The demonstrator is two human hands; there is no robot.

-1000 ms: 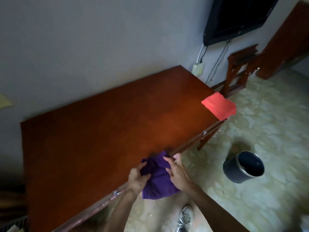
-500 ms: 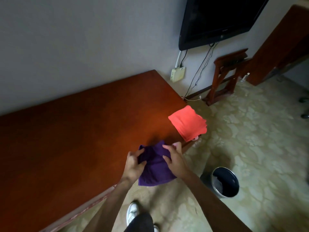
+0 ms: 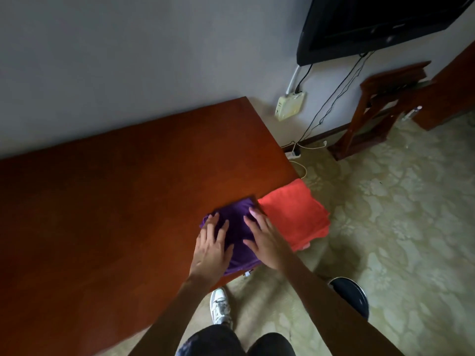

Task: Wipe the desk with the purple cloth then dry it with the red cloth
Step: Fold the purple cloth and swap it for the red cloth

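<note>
Both hands, left hand (image 3: 211, 249) and right hand (image 3: 267, 238), press the purple cloth (image 3: 237, 227) with fingers spread flat, and a rightward sweep could shove the red cloth (image 3: 295, 217) off the desk (image 3: 115, 201) edge.

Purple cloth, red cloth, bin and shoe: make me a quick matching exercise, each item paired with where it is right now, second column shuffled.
Things:
1. purple cloth
2. red cloth
3. bin
4. white shoe

Places:
A. on the floor, between the two forearms
B. flat on the desk under the left hand and right hand
C. on the floor, right of the right forearm
D. on the desk's corner, overhanging its edge

Pairs: 1-B, 2-D, 3-C, 4-A
</note>
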